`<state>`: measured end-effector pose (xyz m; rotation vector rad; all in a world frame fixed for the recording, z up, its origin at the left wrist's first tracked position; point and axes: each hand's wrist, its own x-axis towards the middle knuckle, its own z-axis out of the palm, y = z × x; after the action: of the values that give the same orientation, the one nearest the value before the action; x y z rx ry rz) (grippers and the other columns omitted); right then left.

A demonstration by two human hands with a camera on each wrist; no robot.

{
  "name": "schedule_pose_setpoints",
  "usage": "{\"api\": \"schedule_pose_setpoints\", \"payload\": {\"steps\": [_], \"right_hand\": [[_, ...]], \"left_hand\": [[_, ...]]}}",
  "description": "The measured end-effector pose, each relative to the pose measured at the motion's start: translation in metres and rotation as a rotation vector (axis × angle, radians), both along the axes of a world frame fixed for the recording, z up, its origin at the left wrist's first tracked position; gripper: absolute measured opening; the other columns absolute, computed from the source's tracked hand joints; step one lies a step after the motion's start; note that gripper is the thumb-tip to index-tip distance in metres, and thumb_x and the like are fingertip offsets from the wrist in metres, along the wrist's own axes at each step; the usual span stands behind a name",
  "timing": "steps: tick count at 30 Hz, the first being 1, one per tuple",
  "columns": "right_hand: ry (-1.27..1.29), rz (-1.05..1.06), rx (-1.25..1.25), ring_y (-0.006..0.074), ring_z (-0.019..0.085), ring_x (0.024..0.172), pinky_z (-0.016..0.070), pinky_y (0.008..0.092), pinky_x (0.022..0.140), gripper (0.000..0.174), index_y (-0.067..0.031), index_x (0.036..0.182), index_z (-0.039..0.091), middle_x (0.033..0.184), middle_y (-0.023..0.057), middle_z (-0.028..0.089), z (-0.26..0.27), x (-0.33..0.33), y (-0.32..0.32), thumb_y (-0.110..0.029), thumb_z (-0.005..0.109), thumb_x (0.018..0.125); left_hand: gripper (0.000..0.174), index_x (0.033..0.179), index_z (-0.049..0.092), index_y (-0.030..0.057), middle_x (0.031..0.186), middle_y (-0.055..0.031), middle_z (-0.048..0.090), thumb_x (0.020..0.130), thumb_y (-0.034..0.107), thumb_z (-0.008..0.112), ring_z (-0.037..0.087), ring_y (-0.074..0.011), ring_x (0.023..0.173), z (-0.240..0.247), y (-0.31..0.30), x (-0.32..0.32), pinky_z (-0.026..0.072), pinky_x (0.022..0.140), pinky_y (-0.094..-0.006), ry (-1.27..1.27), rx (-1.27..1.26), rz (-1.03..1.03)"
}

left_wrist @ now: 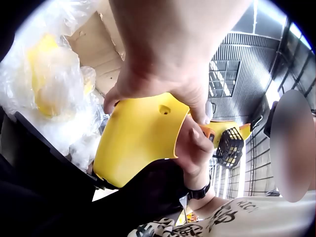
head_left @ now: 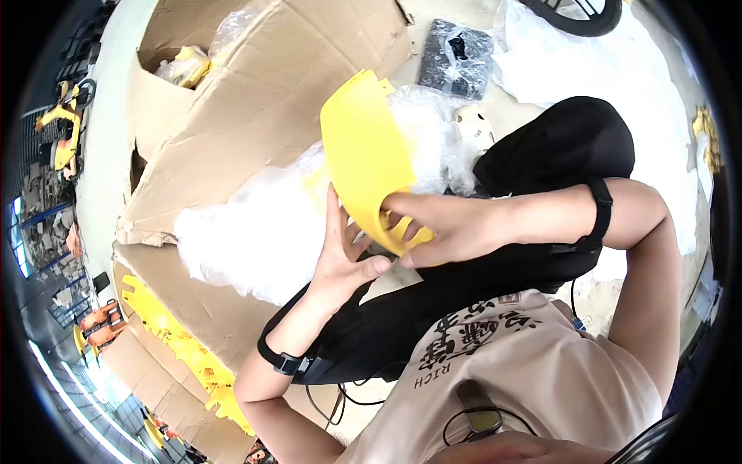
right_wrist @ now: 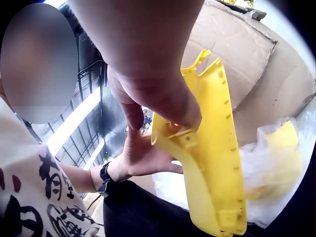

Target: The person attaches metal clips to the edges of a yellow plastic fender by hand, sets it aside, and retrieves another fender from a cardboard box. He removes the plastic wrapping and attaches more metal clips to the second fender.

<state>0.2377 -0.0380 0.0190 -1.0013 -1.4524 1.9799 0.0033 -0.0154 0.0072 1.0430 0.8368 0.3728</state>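
Note:
In the head view the right hand [head_left: 448, 228] grips a curved yellow plastic shell [head_left: 363, 143] near its lower end, fingers curled over the edge. Against the shell's left side rests the left hand [head_left: 340, 255], index finger straight and thumb spread towards the right thumb. The left wrist view has the left hand [left_wrist: 160, 69] across the top of the smooth outer face [left_wrist: 138, 133], beside a small hole. Ribs and clips line the shell's inner side [right_wrist: 215, 133] in the right wrist view, where the right hand [right_wrist: 153, 89] pinches a clip area; several left fingers are partly hidden.
A large cardboard box [head_left: 255, 93] stands behind, with clear plastic wrap [head_left: 247, 232] in front of it. A wrapped dark package [head_left: 456, 58] lies at the back. Yellow parts [head_left: 182, 348] lie on cardboard at lower left. The person's bent leg [head_left: 564, 147] is at the right.

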Motion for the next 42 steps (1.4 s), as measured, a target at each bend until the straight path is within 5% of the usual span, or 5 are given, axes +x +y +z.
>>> {"api": "schedule_pose_setpoints", "payload": {"steps": [7, 13, 15, 23, 42], "right_hand": [[-0.47, 0.579, 0.371, 0.0331, 0.057, 0.116, 0.046, 0.0412, 0.099, 0.041, 0.0019, 0.132, 0.05, 0.118, 0.0206, 0.061, 0.049, 0.04, 0.015, -0.016, 0.056, 0.095], [-0.943, -0.117, 0.604, 0.0289, 0.07, 0.088, 0.0529, 0.0349, 0.077, 0.026, -0.0012, 0.106, 0.07, 0.096, 0.019, 0.072, 0.104, 0.147, 0.112, -0.022, 0.064, 0.093], [-0.97, -0.092, 0.736, 0.0276, 0.069, 0.081, 0.053, 0.0355, 0.072, 0.023, 0.0004, 0.106, 0.069, 0.091, 0.0172, 0.072, 0.039, 0.212, 0.16, -0.017, 0.061, 0.093], [-1.166, -0.134, 0.619, 0.034, 0.064, 0.104, 0.0507, 0.0412, 0.092, 0.026, -0.006, 0.108, 0.07, 0.104, 0.016, 0.07, -0.259, 0.263, 0.21, -0.012, 0.069, 0.082], [-1.268, -0.101, 0.472, 0.0367, 0.055, 0.118, 0.0478, 0.0428, 0.1, 0.069, -0.0235, 0.138, 0.051, 0.127, 0.0175, 0.05, -0.308, 0.243, 0.214, -0.016, 0.079, 0.075]], "left_hand": [[0.097, 0.158, 0.003, 0.006, 0.156, -0.0158, 0.027, 0.08, 0.01, 0.061, 0.03, -0.0272, 0.143, 0.01, -0.002, 0.004, 0.0236, 0.117, -0.0368, 0.123, -0.148, 0.177], [0.066, 0.142, 0.039, -0.0024, 0.136, -0.0141, 0.054, 0.086, 0.025, 0.062, 0.052, -0.025, 0.126, -0.009, 0.011, -0.027, 0.0393, 0.107, -0.0359, 0.277, -0.292, 0.333], [0.092, 0.157, 0.012, 0.0033, 0.156, -0.0158, 0.029, 0.081, 0.019, 0.062, 0.025, -0.0278, 0.146, -0.007, 0.018, -0.022, 0.0201, 0.119, -0.0369, 0.315, -0.266, 0.231], [0.1, 0.156, 0.014, -0.0008, 0.159, -0.0205, 0.023, 0.074, 0.016, 0.068, 0.021, -0.0294, 0.148, -0.008, 0.044, -0.008, 0.0162, 0.119, -0.0364, 0.344, -0.281, 0.092], [0.102, 0.156, 0.012, 0.0, 0.16, -0.0217, 0.02, 0.076, 0.02, 0.071, 0.019, -0.0299, 0.149, -0.019, 0.074, 0.008, 0.0159, 0.12, -0.0375, 0.317, -0.283, 0.09]]}}
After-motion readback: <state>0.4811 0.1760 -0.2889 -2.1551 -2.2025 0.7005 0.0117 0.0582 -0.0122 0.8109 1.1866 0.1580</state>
